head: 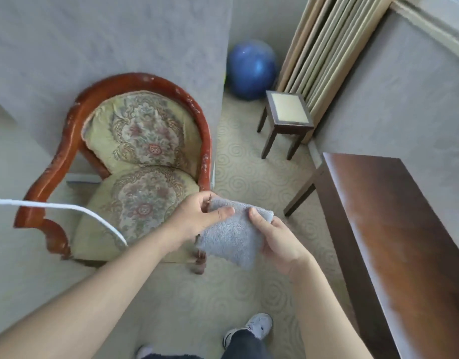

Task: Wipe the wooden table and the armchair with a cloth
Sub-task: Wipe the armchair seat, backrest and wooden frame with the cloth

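A folded grey-blue cloth [229, 238] is held in the air between both hands, in front of the armchair's right front corner. My left hand [197, 216] pinches its upper left edge, thumb on top. My right hand [277, 242] grips its right side, thumb on the upper face. The armchair [135, 161] stands to the left, with a red-brown wooden frame and floral cushions. The dark wooden table [404, 242] runs along the right wall, its top glossy.
A small dark stool [288, 110] with a pale seat stands at the back, beside beige curtains [324, 47]. A blue exercise ball [251, 69] lies in the far corner. A white cord [68, 207] crosses the left foreground. Patterned carpet [249, 167] lies between chair and table.
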The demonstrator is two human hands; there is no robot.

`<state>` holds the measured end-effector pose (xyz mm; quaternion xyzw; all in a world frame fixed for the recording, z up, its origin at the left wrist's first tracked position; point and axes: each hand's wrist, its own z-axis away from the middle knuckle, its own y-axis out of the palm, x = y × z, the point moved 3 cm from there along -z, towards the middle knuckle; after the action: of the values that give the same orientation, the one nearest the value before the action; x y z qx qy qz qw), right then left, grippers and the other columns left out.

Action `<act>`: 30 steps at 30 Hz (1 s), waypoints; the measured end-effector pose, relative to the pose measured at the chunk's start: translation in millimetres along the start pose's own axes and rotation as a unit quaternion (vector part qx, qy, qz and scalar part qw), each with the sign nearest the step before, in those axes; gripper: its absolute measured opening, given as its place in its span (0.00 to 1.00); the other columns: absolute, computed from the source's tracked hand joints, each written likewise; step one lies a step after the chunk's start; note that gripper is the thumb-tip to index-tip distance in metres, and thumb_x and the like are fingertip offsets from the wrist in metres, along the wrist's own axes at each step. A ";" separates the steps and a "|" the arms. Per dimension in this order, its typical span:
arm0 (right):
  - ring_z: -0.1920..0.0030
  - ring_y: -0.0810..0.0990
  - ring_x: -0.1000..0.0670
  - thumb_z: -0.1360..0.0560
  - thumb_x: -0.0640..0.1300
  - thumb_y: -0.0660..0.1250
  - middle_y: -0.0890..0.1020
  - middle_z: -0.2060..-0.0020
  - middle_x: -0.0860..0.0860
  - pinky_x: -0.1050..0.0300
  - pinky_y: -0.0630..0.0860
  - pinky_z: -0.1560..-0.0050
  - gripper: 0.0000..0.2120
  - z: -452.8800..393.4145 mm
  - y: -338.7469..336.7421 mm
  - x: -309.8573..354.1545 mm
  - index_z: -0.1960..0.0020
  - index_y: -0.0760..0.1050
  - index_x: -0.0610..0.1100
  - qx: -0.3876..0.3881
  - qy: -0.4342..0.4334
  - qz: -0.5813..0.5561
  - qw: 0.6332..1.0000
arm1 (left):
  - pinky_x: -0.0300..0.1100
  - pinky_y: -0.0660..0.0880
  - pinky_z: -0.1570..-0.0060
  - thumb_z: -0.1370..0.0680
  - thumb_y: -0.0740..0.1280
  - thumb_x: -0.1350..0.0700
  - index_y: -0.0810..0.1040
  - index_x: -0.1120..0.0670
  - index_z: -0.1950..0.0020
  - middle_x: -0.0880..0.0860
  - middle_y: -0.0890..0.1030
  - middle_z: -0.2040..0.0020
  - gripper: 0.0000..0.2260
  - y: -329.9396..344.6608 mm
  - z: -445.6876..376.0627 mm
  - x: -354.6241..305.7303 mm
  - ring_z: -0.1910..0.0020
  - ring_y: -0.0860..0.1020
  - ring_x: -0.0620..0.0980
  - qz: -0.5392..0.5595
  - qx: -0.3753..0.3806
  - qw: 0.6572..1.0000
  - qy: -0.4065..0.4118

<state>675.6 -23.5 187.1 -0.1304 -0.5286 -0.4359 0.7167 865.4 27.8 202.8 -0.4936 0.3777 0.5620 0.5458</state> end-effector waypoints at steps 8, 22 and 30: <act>0.32 0.75 0.40 0.21 0.69 0.57 0.76 0.31 0.43 0.23 0.46 0.29 0.31 -65.4 166.5 -45.4 0.29 0.73 0.49 0.085 0.053 -0.100 0.990 | 0.31 0.71 0.46 0.24 0.70 0.40 0.79 0.43 0.46 0.39 0.83 0.49 0.11 -154.9 68.1 51.7 0.49 0.78 0.34 0.048 -0.097 0.994 -0.027; 0.30 0.75 0.42 0.21 0.60 0.64 0.75 0.31 0.40 0.46 0.76 0.36 0.26 -250.7 188.6 -82.6 0.32 0.77 0.43 -0.007 0.147 -0.218 0.965 | 0.41 0.73 0.52 0.18 0.61 0.41 0.76 0.49 0.41 0.46 0.80 0.48 0.14 -276.4 -49.7 133.5 0.49 0.78 0.47 -0.138 -0.117 0.973 -0.144; 0.37 0.80 0.45 0.24 0.63 0.65 0.82 0.37 0.44 0.45 0.74 0.35 0.26 -385.2 129.7 -124.1 0.35 0.79 0.46 -0.181 0.141 -0.147 0.962 | 0.38 0.70 0.61 0.18 0.58 0.40 0.74 0.45 0.42 0.46 0.80 0.46 0.12 -364.0 -158.2 261.3 0.53 0.77 0.42 -0.238 -0.061 0.936 -0.252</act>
<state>1014.9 -136.5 -42.3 -0.1157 -0.3482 -0.6386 0.6764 1268.7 -18.4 -44.3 -0.4435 0.0643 0.5433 0.7100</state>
